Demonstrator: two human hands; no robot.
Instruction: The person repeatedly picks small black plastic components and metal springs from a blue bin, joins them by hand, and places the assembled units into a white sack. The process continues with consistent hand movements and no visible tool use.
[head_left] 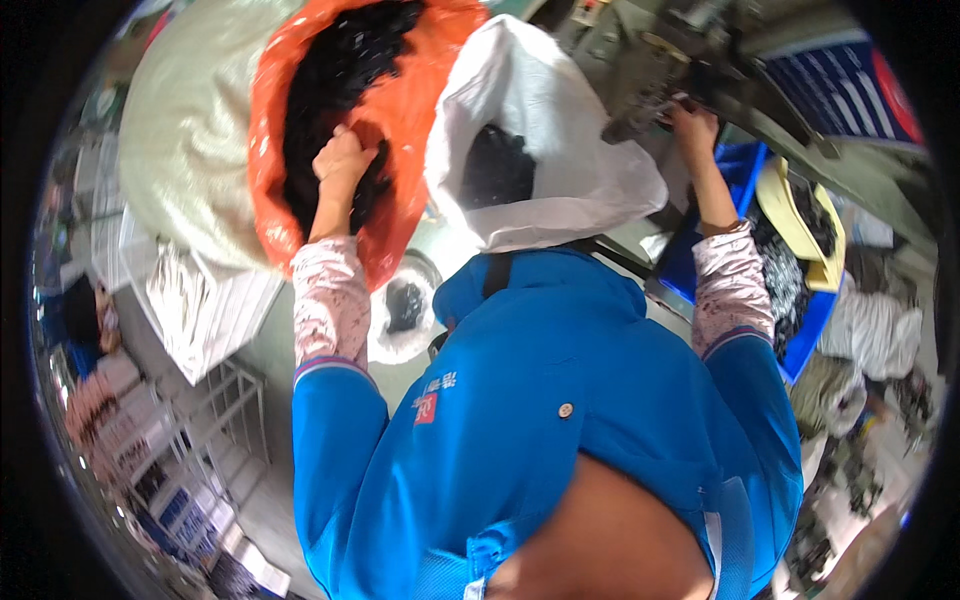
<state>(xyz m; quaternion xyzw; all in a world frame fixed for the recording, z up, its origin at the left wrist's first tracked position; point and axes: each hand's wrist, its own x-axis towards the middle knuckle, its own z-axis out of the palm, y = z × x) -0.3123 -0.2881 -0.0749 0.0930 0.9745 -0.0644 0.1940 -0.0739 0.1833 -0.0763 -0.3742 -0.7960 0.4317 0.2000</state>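
My left hand [343, 160] is inside an orange plastic bag [408, 128], over a heap of small black pieces [335, 85]. Its fingers are curled closed; whatever they grip, if anything, is hidden. On the right, my right hand [692, 124] is raised to a dark metal machine [690, 65], fingers bent in at its lower part. What those fingertips hold is too small and shadowed to make out. Between my hands a white sack [565, 125] hangs wide at the mouth, with black pieces [500, 165] lying inside.
Below my right forearm sits a blue bin [738, 168] with a cream-yellow container [780, 195] and dark pieces in it. A large pale sack [190, 130] stands left of the orange bag. White stacked material [205, 310] and a white metal rack [215, 425] are at the lower left.
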